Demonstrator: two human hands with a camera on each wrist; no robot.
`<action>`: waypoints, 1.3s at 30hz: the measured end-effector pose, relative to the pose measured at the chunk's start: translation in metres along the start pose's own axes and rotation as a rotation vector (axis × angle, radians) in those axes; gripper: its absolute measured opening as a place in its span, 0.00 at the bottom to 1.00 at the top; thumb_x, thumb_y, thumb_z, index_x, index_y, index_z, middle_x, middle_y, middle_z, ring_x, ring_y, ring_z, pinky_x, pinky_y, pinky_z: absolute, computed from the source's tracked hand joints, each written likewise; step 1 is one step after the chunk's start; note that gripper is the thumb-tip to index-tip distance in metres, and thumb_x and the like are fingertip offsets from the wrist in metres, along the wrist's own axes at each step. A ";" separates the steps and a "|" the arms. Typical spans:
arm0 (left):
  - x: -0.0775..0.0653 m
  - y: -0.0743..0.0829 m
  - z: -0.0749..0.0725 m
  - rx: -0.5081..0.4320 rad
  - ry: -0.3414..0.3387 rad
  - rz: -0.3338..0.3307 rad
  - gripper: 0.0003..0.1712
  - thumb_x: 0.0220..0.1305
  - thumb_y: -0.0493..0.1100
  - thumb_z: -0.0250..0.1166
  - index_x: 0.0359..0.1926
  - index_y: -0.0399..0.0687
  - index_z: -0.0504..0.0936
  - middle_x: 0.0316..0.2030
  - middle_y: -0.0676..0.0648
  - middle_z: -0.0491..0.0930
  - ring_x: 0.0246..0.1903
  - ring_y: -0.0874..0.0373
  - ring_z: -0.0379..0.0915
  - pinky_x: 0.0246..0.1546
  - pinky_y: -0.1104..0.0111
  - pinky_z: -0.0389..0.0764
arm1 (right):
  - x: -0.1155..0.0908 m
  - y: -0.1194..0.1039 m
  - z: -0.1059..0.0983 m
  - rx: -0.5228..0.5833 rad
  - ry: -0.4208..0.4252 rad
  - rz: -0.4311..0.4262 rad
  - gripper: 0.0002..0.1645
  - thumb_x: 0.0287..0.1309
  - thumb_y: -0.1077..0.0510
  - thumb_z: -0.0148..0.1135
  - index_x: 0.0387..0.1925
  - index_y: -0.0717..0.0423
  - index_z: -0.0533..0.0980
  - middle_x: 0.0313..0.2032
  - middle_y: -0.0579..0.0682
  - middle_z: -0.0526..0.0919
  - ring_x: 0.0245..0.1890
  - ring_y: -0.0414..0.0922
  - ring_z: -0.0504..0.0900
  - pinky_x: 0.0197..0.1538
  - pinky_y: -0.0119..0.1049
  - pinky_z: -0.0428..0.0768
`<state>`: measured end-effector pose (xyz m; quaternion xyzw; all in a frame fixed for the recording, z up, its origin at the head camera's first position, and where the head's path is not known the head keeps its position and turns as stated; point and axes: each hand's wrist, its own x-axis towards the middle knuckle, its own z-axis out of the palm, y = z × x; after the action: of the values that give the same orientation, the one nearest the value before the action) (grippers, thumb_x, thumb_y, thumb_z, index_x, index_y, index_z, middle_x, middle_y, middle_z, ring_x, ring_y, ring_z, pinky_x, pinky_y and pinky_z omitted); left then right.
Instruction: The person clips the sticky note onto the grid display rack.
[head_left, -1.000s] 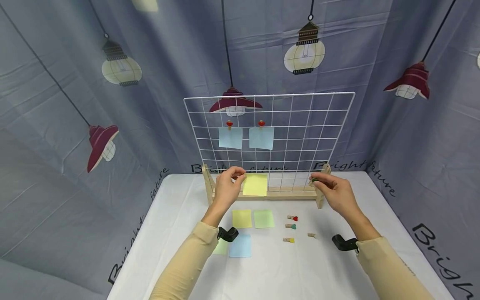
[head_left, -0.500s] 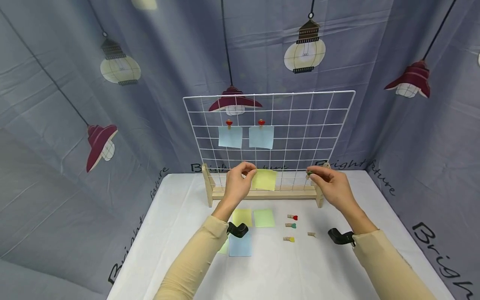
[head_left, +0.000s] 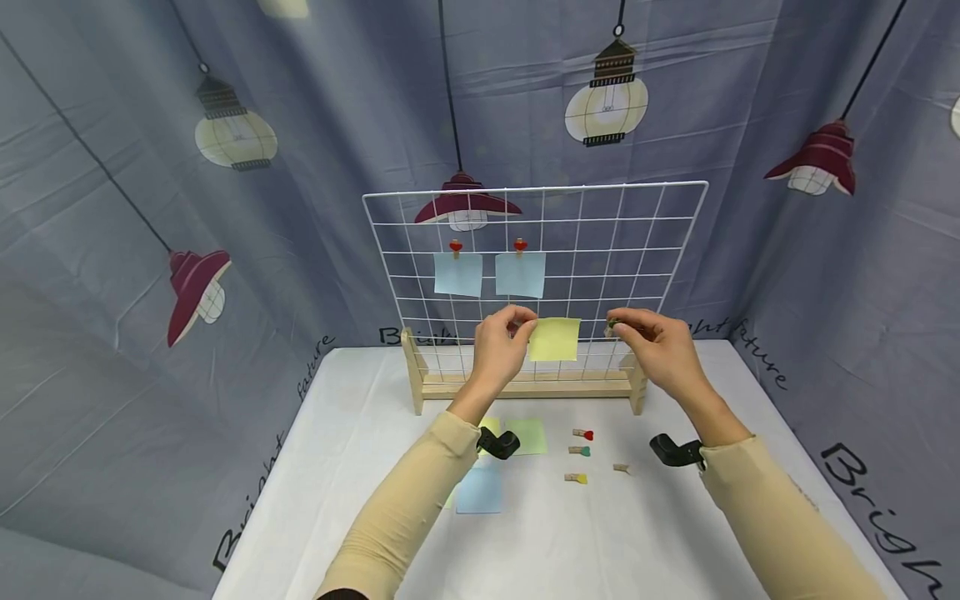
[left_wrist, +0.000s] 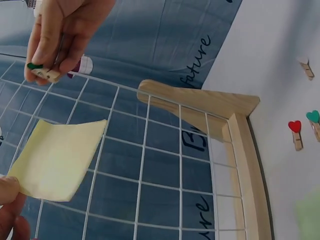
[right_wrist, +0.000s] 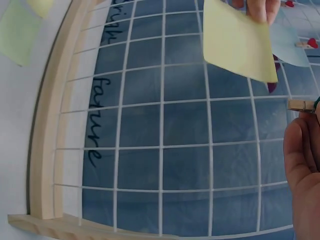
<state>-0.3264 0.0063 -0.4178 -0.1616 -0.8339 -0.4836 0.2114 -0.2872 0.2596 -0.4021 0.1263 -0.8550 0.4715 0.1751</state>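
My left hand [head_left: 501, 346] pinches a yellow sticky note [head_left: 555, 339] by its left edge, in front of the lower part of a white wire grid [head_left: 600, 275]. To the right of the note, my right hand [head_left: 660, 346] pinches a small wooden clothespin [right_wrist: 302, 105] with a green decoration, which shows in the left wrist view between thumb and fingers. A gap separates the clothespin from the note. Higher on the grid hang two blue notes [head_left: 458, 275], each under a clothespin with a red heart [head_left: 456, 247].
The grid stands in a wooden base [head_left: 525, 389] on a white table. In front lie a green note [head_left: 528, 437], a blue note [head_left: 478, 490] and a partly covered yellow one. Several clothespins [head_left: 576, 478] lie to their right. A patterned curtain [head_left: 300, 208] hangs behind.
My left hand has carried the yellow note right and upward across the grid. My right hand has risen slightly and shifted left with the clothespin, so the two are closer together.
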 end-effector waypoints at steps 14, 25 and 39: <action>0.029 0.012 0.015 0.028 0.052 0.008 0.05 0.70 0.41 0.67 0.43 0.50 0.90 0.36 0.52 0.89 0.33 0.60 0.78 0.37 0.71 0.74 | 0.029 -0.022 -0.004 -0.061 0.073 -0.037 0.18 0.74 0.53 0.60 0.59 0.53 0.83 0.54 0.57 0.87 0.40 0.22 0.77 0.42 0.19 0.75; 0.036 0.028 0.020 0.004 0.066 0.026 0.06 0.70 0.42 0.68 0.44 0.50 0.90 0.38 0.53 0.90 0.30 0.63 0.75 0.31 0.73 0.71 | 0.042 -0.028 -0.004 -0.065 0.144 -0.014 0.16 0.73 0.55 0.62 0.56 0.54 0.85 0.49 0.58 0.88 0.37 0.24 0.77 0.39 0.19 0.74; 0.054 0.046 0.020 -0.064 0.139 0.065 0.08 0.70 0.42 0.69 0.47 0.47 0.85 0.42 0.49 0.91 0.26 0.62 0.78 0.25 0.74 0.73 | 0.058 -0.040 -0.012 -0.024 0.213 -0.020 0.15 0.71 0.55 0.64 0.54 0.53 0.86 0.51 0.60 0.88 0.38 0.20 0.77 0.42 0.17 0.76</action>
<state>-0.3549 0.0495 -0.3648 -0.1616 -0.7955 -0.5130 0.2790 -0.3224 0.2459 -0.3415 0.0820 -0.8360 0.4701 0.2710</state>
